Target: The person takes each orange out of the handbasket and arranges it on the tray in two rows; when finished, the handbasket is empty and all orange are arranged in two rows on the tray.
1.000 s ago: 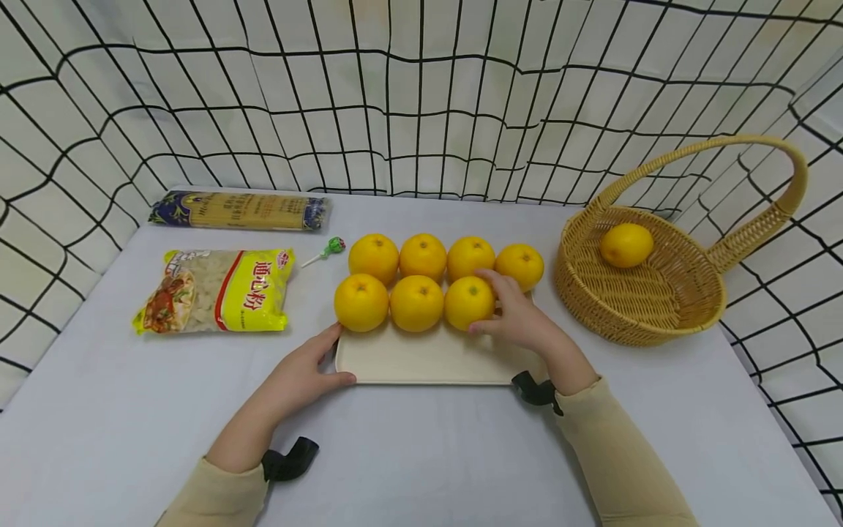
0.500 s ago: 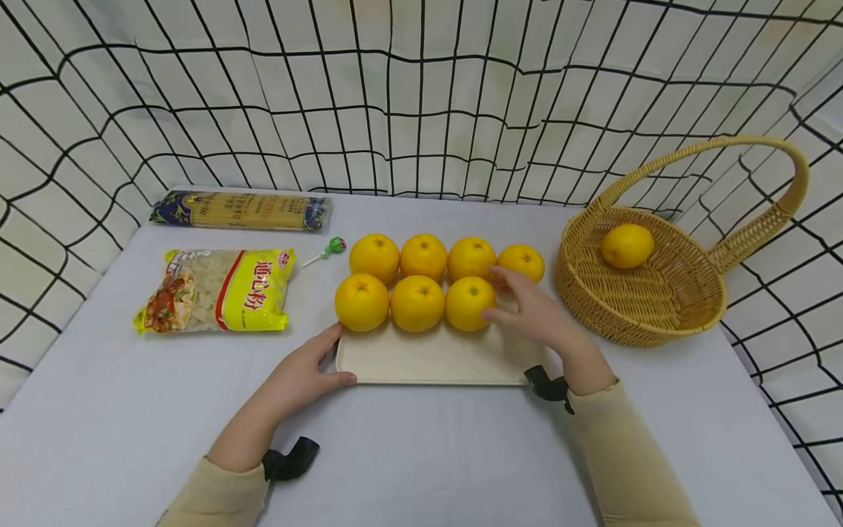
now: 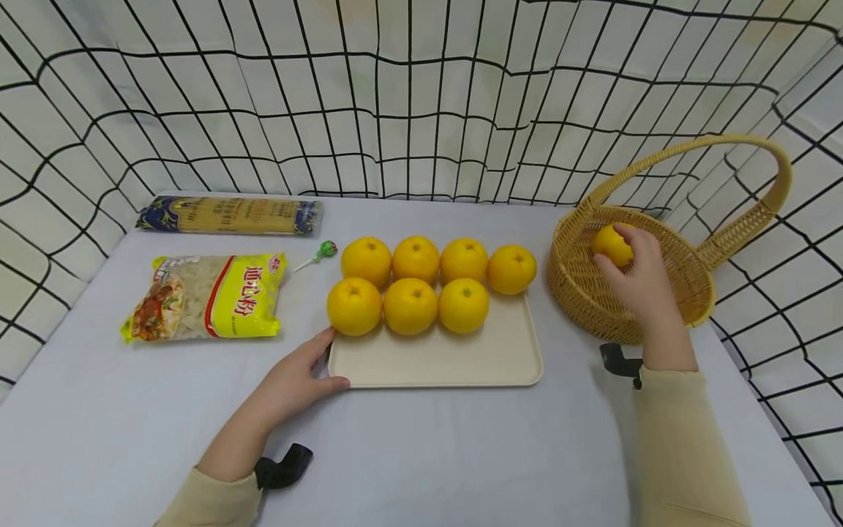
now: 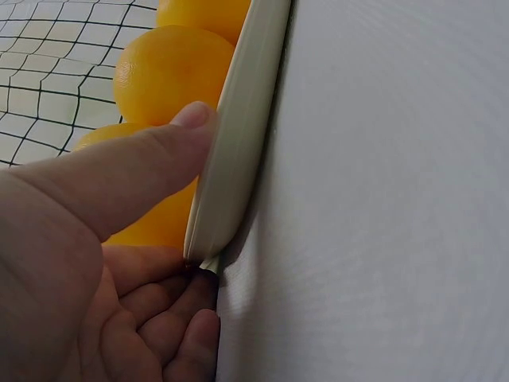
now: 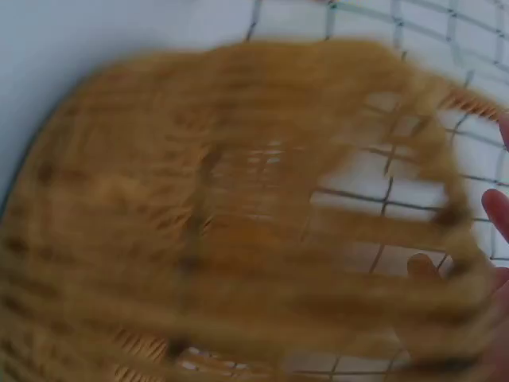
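The cream tray (image 3: 435, 366) bears several oranges (image 3: 411, 306) in two rows, with the row nearest me resting mid-tray. My left hand (image 3: 293, 384) grips its near left corner; in the left wrist view, the thumb (image 4: 171, 147) lies on the tray's rim while the fingers bend at the corner. My right hand (image 3: 642, 282) reaches into the wicker basket (image 3: 586, 307), thumb and fingers spread at the yellow oval fruit, a lemon by its shape (image 3: 609, 245), partly hiding it. Blurred wickerwork (image 5: 199, 239) fills the right wrist view, with fingertips (image 5: 497, 211) apart at its right edge.
A pasta bag (image 3: 207, 296) lies left of the tray, a long noodle pack (image 3: 227, 215) behind it. Between bag and oranges lies a lollipop (image 3: 323, 252). The basket's tall handle (image 3: 685, 150) arches up at right. Black wire mesh (image 3: 408, 117) encloses the back and sides.
My right hand has let go of the front-row orange at right and moved right into the basket, over the lemon. The left hand keeps its place at the tray corner; the view has shifted slightly.
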{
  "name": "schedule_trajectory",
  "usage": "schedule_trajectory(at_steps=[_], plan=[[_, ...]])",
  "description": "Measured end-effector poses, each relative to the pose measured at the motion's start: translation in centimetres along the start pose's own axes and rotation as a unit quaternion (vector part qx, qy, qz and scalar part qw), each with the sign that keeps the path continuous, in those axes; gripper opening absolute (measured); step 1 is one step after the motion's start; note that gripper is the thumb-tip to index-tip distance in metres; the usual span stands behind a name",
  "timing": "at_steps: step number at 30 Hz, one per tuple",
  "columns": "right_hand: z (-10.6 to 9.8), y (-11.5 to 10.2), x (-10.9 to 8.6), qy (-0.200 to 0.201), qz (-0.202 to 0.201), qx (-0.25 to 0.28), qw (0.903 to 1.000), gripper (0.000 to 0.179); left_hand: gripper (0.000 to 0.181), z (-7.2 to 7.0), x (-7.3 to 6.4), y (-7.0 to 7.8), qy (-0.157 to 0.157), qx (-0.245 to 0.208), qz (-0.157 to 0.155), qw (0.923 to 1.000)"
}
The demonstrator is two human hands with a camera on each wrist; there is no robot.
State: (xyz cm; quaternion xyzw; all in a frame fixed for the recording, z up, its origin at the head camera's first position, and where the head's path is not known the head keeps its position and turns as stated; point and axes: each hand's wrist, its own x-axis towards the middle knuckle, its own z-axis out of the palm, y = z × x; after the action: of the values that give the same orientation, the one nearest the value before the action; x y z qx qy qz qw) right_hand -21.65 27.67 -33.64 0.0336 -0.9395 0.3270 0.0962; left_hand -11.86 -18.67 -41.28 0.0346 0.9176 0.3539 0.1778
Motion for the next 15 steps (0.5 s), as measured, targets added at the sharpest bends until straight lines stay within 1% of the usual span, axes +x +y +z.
schedule_trajectory(at_steps=[3,7,9,11,15], plan=[[-0.6,1.7,0.9,-0.040,0.016,-0.049,0.9979,0.069,0.092,-0.1,0.0,-0.1,0.000,-0.001,-0.001,1.0000],[-1.0,3.5,1.9,-0.107,0.041,-0.103,0.9881,0.080,0.092,-0.2,-0.1,0.0,-0.001,-0.005,0.002,1.0000],[-0.9,4.3,2.3,-0.125,0.047,-0.116,0.9842,0.083,0.092,-0.2,-0.2,0.1,-0.001,-0.005,0.003,1.0000],[-0.8,5.0,2.8,-0.133,0.046,-0.123,0.9824,0.084,0.092,-0.2,-0.2,0.2,-0.003,-0.006,0.002,1.0000],[-0.5,6.0,3.4,-0.148,0.046,-0.109,0.9820,0.087,0.092,-0.3,-0.2,0.4,-0.005,-0.001,0.000,1.0000]])
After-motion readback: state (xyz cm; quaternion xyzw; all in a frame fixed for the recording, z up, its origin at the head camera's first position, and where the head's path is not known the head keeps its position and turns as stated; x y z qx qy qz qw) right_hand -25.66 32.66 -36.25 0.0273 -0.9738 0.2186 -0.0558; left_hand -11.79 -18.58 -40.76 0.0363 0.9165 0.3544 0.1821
